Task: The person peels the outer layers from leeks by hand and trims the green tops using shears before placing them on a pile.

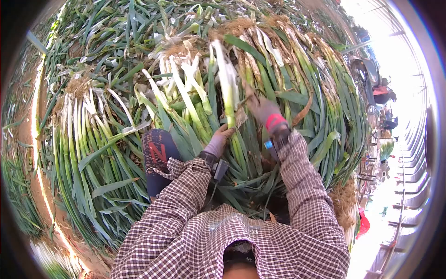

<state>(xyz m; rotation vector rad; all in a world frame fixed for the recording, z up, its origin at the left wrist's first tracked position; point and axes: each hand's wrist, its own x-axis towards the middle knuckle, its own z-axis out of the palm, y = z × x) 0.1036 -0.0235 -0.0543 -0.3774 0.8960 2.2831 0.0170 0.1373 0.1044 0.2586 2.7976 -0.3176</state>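
Observation:
My left hand (pixel 220 140), in a thin glove with bare fingertips, is closed around the green middle of a long green onion (pixel 227 81). That stalk stands out from the pile with its white end pointing away from me. To its right, my right hand (pixel 262 110), also gloved and with a red band at the wrist, is slightly blurred. Its fingers are drawn together near dry, brownish leaf strips; what they grip is not clear. More loose green onions (pixel 188 104) lie just left of the held stalk, roots away from me.
A large heap of green onions (pixel 320 102) with dry roots lies to the right. Another fanned bunch (pixel 88 135) is on the left. Loose leaves and peelings (pixel 116 35) cover the far ground. My knee (pixel 159 156) is between the bunches. People (pixel 383 94) are in the right background.

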